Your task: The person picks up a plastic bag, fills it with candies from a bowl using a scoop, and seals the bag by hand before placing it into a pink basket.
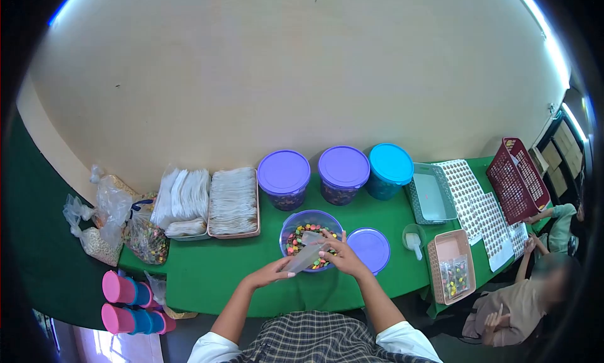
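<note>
A translucent plastic bag (305, 258) is held slantwise over the front of a purple tub (284, 228). Multicoloured pebble-like pieces (297, 237) lie inside the tub. My left hand (272, 273) pinches the bag's lower left end. Bent around its upper right part are the fingers of my right hand (343, 257), closed on the bag above the pieces. Whether the bag contains anything is hard to make out. A loose purple lid (369, 251) rests just right of the tub, near my right wrist.
Lidded tubs (284, 172) stand along the wall. At left are trays of white packets (233, 199) and filled bags (146, 237). A white scoop (413, 242), a pink basket (437, 290) holding filled bags, sticker sheets (494, 221) and two people (509, 309) are at right.
</note>
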Demonstrator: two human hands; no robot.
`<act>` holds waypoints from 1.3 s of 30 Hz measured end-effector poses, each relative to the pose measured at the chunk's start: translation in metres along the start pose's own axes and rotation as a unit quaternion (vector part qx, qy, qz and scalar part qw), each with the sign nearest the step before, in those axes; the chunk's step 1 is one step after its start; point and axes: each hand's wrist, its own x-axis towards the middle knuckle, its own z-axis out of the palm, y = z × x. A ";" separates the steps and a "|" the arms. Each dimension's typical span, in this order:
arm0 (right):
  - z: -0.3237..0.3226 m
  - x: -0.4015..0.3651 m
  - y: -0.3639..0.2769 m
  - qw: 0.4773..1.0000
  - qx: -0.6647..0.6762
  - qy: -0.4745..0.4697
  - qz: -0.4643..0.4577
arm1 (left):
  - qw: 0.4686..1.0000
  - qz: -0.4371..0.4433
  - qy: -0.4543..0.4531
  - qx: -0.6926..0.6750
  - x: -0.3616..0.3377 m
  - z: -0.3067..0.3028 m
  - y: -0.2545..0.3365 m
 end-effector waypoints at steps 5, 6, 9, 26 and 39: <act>-0.004 -0.004 0.005 0.999 -0.037 -0.027 0.009 | 0.996 -0.034 0.023 0.083 -0.016 -0.015 -0.013; -0.002 -0.005 0.005 0.998 -0.057 -0.036 -0.006 | 0.991 -0.051 0.026 0.123 -0.018 -0.018 -0.006; 0.011 -0.005 -0.002 0.991 -0.101 -0.080 -0.035 | 0.988 0.081 0.116 0.060 -0.008 -0.013 0.011; 0.036 0.048 0.072 0.845 -0.529 0.007 0.080 | 0.945 0.097 0.277 -0.144 -0.008 0.002 -0.028; 0.027 0.066 0.074 0.811 -0.583 0.026 0.033 | 0.944 0.073 0.304 -0.101 0.001 0.001 -0.065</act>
